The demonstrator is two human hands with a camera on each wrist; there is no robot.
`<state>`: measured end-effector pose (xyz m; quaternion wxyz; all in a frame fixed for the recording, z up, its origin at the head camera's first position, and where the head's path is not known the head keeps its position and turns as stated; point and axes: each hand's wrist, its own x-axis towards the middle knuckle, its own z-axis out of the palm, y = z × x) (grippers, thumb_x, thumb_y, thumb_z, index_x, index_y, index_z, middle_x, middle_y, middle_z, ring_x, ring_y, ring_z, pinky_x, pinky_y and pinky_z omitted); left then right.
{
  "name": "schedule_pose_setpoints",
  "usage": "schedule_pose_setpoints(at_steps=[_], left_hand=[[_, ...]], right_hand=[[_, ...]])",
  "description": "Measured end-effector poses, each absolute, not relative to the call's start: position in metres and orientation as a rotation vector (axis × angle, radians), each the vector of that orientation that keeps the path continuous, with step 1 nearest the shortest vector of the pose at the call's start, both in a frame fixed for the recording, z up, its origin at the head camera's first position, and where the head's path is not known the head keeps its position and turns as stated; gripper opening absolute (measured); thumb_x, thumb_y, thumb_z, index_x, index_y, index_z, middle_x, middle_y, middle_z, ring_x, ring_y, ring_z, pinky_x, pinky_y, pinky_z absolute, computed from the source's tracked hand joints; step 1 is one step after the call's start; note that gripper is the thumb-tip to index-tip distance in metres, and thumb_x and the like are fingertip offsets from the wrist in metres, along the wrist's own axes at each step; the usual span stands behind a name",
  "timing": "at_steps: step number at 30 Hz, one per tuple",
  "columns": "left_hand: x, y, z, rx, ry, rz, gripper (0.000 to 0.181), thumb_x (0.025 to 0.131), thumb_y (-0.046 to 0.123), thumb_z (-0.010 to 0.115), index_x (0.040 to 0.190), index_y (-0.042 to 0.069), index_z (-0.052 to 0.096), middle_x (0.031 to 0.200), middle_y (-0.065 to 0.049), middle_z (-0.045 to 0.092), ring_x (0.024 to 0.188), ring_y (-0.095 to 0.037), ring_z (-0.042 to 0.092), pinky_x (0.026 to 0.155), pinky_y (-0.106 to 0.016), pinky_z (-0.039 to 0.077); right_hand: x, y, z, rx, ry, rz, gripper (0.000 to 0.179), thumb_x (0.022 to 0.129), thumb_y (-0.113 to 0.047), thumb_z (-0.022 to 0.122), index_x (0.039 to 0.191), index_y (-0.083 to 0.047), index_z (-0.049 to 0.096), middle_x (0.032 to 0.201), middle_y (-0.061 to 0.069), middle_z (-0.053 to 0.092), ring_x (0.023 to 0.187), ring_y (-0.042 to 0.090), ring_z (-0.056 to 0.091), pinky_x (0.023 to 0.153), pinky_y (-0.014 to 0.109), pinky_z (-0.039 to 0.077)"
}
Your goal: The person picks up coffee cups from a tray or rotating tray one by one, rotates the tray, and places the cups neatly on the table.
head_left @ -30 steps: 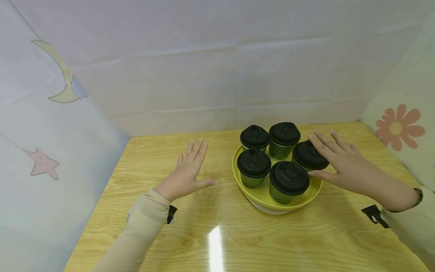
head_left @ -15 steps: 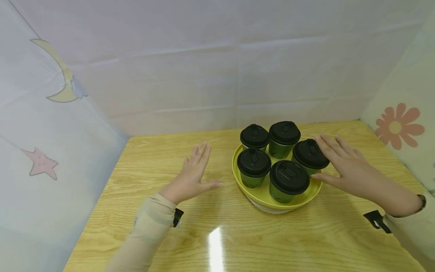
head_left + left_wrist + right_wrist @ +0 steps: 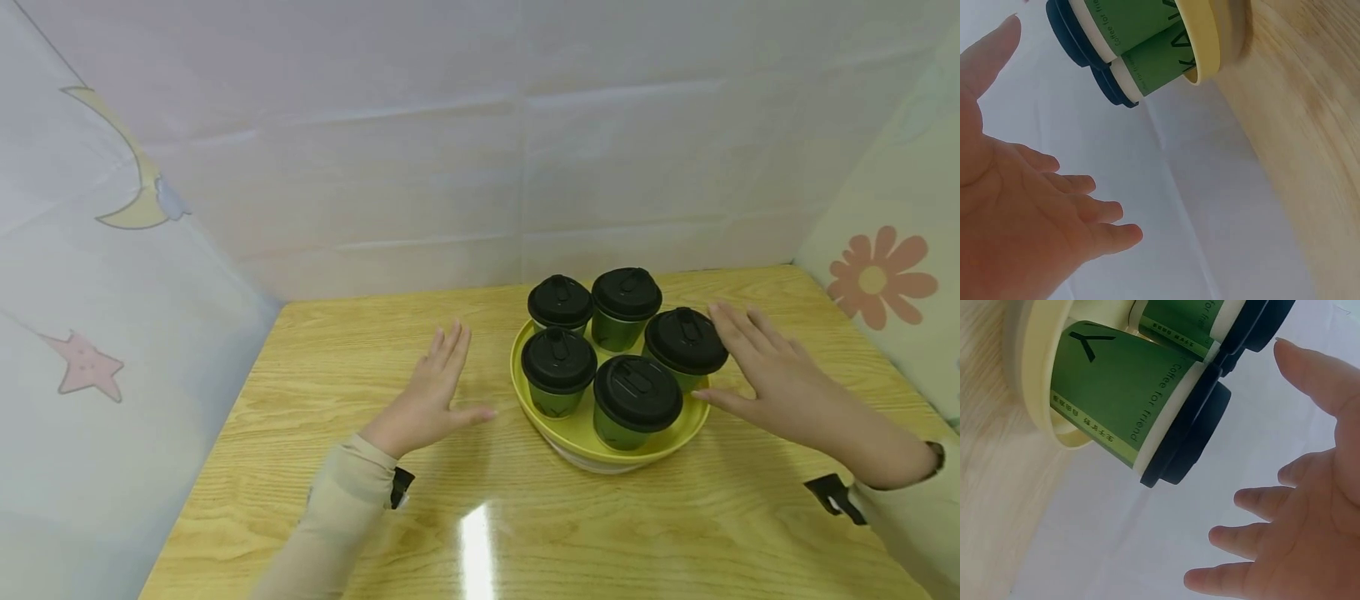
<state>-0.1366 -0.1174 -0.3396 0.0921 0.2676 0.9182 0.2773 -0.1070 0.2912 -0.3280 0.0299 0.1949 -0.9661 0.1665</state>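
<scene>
Table (image 3: 562,533): is carrying a round yellow tray (image 3: 581,423) near its far edge, right of centre.
Cups (image 3: 557,402): five are standing upright in the tray, black lids (image 3: 637,387) facing up, long axes running vertical; the round tray is showing no long axis.
Left hand (image 3: 423,408): is hovering left of the tray, its grip spreading wide, fingers straight, holding nothing.
Right hand (image 3: 780,392): is hovering just beside the rightmost cup, its grip likewise spreading wide and holding nothing.
Handling: cups are looking light and slightly squeezable, contents hiding; lids are seeming slick, so green sides are offering safer hold. The tray is appearing stiff, its opposite rims suiting two hands.
</scene>
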Motion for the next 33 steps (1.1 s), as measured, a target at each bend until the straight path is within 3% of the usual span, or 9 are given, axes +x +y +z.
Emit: schedule_pose_setpoints(at_steps=[23, 33], left_hand=[[-0.135, -0.107, -0.352, 0.759, 2.692, 0.896, 0.107, 0.088, 0.043, 0.070, 0.155, 0.004, -0.005, 0.160, -0.009, -0.012, 0.145, -0.029, -0.016, 0.116, -0.052, 0.000], [-0.135, -0.106, -0.358, 0.766, 2.678, 0.915, 0.108, 0.088, 0.045, 0.069, 0.154, 0.005, -0.006, 0.160, -0.010, -0.010, 0.144, -0.027, -0.017, 0.116, -0.049, -0.001]], right_hand=[[-0.105, 0.300, -0.341, 0.491, -3.036, 0.611, 0.106, 0.090, -0.031, 0.071, 0.148, 0.015, -0.005, 0.145, 0.048, 0.009, 0.133, 0.062, 0.008, 0.105, 0.072, 0.008], [-0.103, 0.301, -0.350, 0.434, -3.071, 0.793, 0.105, 0.092, -0.028, 0.069, 0.146, 0.016, -0.010, 0.146, 0.046, -0.004, 0.134, 0.062, 0.001, 0.105, 0.071, 0.005]])
